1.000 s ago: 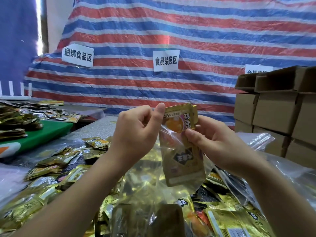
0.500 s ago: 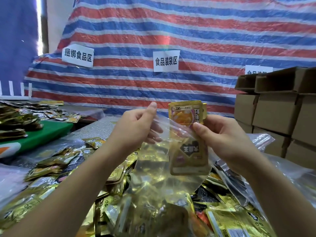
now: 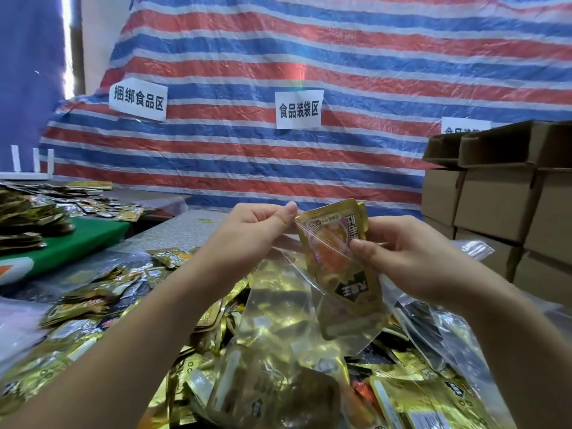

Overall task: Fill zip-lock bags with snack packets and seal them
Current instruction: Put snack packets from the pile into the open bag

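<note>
- Scanning from the left, I see flat foil packets (image 3: 34, 218) stacked on a green board (image 3: 77, 243), their print too blurred for me to read.
- More crinkled gold packets lie loose in a heap (image 3: 102, 301) across the table below both arms.
- My left hand (image 3: 250, 233) pinches the top edge of a thin clear plastic bag (image 3: 278, 305) between thumb and curled fingers, just beside the packet.
- A glossy gold packet (image 3: 343, 264) sits partly inside that bag, upright and slightly tilted, its top corner poking out.
- My right hand (image 3: 411, 258) grips the packet and the film over it, thumb pressing the front; the fingers behind are hidden.
- Plain brown cardboard boxes (image 3: 501, 199) are stacked at the right, cut off by the frame edge.
- Behind everything hangs a wrinkled red, white and blue striped tarp (image 3: 340, 57) with paper labels.
</note>
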